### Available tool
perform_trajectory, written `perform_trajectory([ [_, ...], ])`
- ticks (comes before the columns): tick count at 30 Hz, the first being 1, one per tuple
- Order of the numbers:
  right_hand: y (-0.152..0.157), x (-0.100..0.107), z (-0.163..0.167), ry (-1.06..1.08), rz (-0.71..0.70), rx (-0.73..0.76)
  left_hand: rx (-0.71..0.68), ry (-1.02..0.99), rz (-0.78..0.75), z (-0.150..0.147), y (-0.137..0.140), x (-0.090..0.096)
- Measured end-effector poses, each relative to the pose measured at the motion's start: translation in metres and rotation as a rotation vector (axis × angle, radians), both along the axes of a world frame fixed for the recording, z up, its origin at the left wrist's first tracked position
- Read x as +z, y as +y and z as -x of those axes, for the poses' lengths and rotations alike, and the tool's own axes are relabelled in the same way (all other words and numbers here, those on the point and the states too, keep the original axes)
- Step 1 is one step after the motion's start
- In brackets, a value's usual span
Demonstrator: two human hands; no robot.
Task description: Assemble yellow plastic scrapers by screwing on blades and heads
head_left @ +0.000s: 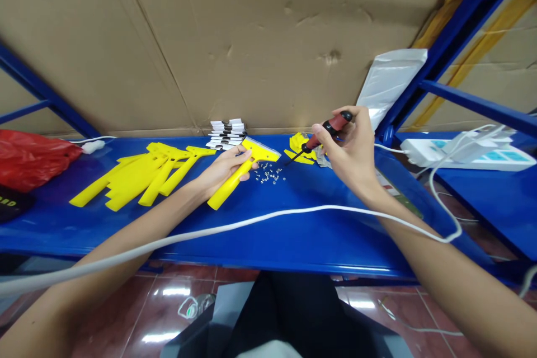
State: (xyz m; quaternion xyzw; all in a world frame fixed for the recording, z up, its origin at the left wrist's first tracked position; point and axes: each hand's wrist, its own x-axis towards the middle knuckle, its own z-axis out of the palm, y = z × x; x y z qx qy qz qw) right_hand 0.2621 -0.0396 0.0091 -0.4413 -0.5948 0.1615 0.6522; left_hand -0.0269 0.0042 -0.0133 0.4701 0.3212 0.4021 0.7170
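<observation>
My left hand (229,168) is closed around a yellow scraper (230,185), its wide head with a blade edge pointing up and right. In my right hand (354,151) is a screwdriver (331,127) with a red and black handle, its thin shaft slanting down to the left. The screwdriver tip is apart from the scraper, just right of a scatter of small screws (268,174) on the blue shelf. Behind the screwdriver lies a small heap of yellow plastic pieces (300,142). More yellow scrapers (138,176) are piled to the left of my left hand.
A stack of small black-and-white packets (226,133) stands against the cardboard. A red plastic bag (37,158) is at the far left, a white power strip (474,152) at the right. One white cable (268,215) runs across in front of both forearms.
</observation>
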Motion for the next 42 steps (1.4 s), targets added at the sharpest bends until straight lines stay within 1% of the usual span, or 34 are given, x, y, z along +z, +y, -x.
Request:
perform_trajectory([
  [5, 0.0, -0.002, 0.001, 0.032, 0.021, 0.05, 0.023, -0.049, -0.007, 0.0, -0.001, -0.004],
  [13, -0.001, -0.002, 0.003, 0.044, 0.011, 0.064, 0.028, -0.051, -0.044, -0.001, -0.002, -0.008],
  [15, 0.0, -0.003, 0.002, 0.037, -0.007, 0.037, 0.031, -0.04, -0.05, 0.0, -0.002, -0.008],
  [19, 0.003, -0.001, -0.001, 0.055, -0.094, -0.041, 0.046, -0.009, -0.047, 0.0, -0.001, -0.009],
  [24, 0.0, 0.007, -0.005, 0.1, -0.186, -0.148, 0.065, 0.026, -0.028, 0.001, -0.001, -0.008],
  [28, -0.005, 0.014, -0.004, 0.15, -0.19, -0.181, 0.081, 0.045, -0.014, 0.001, 0.0, -0.007],
  [34, -0.005, 0.011, -0.003, 0.128, -0.162, -0.124, 0.102, 0.05, 0.0, 0.0, -0.001, -0.008],
  [38, -0.005, 0.008, -0.001, 0.102, -0.085, -0.035, 0.144, 0.031, -0.004, -0.001, 0.0, -0.009],
  [42, -0.003, 0.001, 0.001, 0.053, -0.043, 0.003, 0.162, 0.021, -0.01, -0.001, 0.0, -0.011],
])
